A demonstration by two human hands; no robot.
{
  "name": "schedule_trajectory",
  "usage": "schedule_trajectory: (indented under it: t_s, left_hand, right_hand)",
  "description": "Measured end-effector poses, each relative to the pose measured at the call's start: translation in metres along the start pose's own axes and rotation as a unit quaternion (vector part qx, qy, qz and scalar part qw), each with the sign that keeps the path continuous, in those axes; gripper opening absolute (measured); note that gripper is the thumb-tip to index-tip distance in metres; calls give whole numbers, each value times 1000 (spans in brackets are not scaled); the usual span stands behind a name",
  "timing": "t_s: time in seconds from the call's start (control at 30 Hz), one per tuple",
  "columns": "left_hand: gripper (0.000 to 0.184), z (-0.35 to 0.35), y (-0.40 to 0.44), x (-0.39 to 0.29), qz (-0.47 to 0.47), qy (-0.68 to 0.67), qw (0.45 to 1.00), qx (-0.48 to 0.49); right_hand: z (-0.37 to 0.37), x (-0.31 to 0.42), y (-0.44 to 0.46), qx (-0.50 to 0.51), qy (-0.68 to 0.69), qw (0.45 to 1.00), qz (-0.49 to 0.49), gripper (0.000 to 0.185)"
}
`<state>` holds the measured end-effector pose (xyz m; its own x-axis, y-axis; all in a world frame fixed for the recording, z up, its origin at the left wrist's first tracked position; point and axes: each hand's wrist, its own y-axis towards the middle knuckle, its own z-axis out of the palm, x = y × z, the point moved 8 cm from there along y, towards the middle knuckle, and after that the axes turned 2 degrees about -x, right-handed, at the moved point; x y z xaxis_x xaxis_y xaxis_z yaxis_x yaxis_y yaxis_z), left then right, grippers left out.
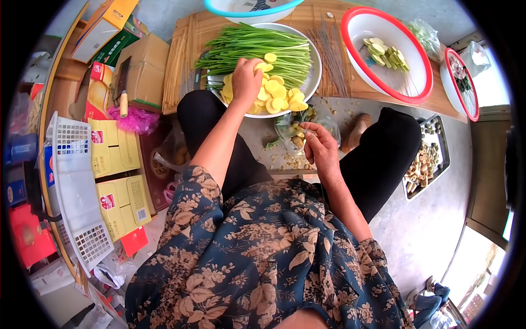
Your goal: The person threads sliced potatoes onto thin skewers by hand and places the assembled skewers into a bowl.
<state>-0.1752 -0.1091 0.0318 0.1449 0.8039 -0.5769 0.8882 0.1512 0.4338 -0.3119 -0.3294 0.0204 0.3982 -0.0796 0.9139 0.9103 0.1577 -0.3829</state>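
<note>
A large white tray (pixel 316 70) holds a bundle of green chives (pixel 260 49) and a heap of yellow potato slices (pixel 274 90). My left hand (pixel 246 82) is over the heap, its fingers closed on a potato slice at the fingertips. Lower and to the right, my right hand (pixel 320 145) pinches a thin skewer (pixel 301 116). The skewer points up toward the tray's near edge, where potato slices (pixel 297 101) sit around its tip. Whether they are threaded on it I cannot tell.
Bare skewers (pixel 333 55) lie on the wooden table (pixel 323 11). A red-rimmed basin (pixel 350 52) holds skewered slices. Between my knees hangs a plastic bag (pixel 287 131) with scraps. A metal tray (pixel 422 164) of cut pieces rests on the floor; a knife (pixel 123 88) stands by boxes at left.
</note>
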Motion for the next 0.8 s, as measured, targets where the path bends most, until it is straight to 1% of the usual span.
schedule_trajectory:
  t_s: [0.03,0.07,0.1,0.13,0.17,0.23,0.27,0.3,0.37,0.4,0.53,0.6,0.63,0.7,0.73,0.8]
  left_hand:
    - [23,1,-1,12,-77,-103,992,4]
    - [21,5,-5,23,-153,-204,967,8]
    - [19,11,-12,32,-228,-301,926,12]
    - [16,14,-19,31,-283,-357,889,49]
    - [16,12,-26,30,-285,-357,888,48]
    - [17,22,-43,31,-340,-476,810,45]
    - [25,26,-50,31,-360,-502,785,44]
    - [25,27,-54,31,-361,-503,784,43]
    - [23,30,-67,25,-389,-561,729,35]
    - [20,30,-69,22,-386,-571,723,44]
    - [18,32,-72,15,-377,-585,716,49]
    - [14,27,-67,9,-319,-563,761,48]
    - [14,28,-67,9,-319,-563,761,48]
    - [16,18,-61,3,-239,-526,816,17]
    - [16,19,-61,3,-239,-527,815,16]
    - [16,16,-59,-3,-181,-497,849,18]
  right_hand:
    - [1,1,0,1,1,1000,0,21]
    - [2,2,0,12,3,1000,0,21]
    - [4,2,-1,22,6,1000,1,20]
    - [5,2,-2,23,5,1000,3,20]
    - [7,3,-3,28,4,1000,-3,20]
    - [12,5,-4,34,1,999,-8,20]
    - [13,6,-4,34,-11,999,-19,21]
    - [15,8,-5,34,-23,999,-29,21]
    - [16,8,-4,36,-33,998,-33,22]
    - [16,8,-4,37,-42,998,-37,22]
    - [16,5,-3,40,-45,998,-29,22]
    - [15,4,-3,26,-37,999,-21,22]
    - [15,4,-2,26,-38,999,-21,22]
    - [15,4,-3,29,-30,999,-20,22]
    - [16,4,-3,29,-31,999,-20,22]
    - [17,5,-3,30,-30,999,-15,22]
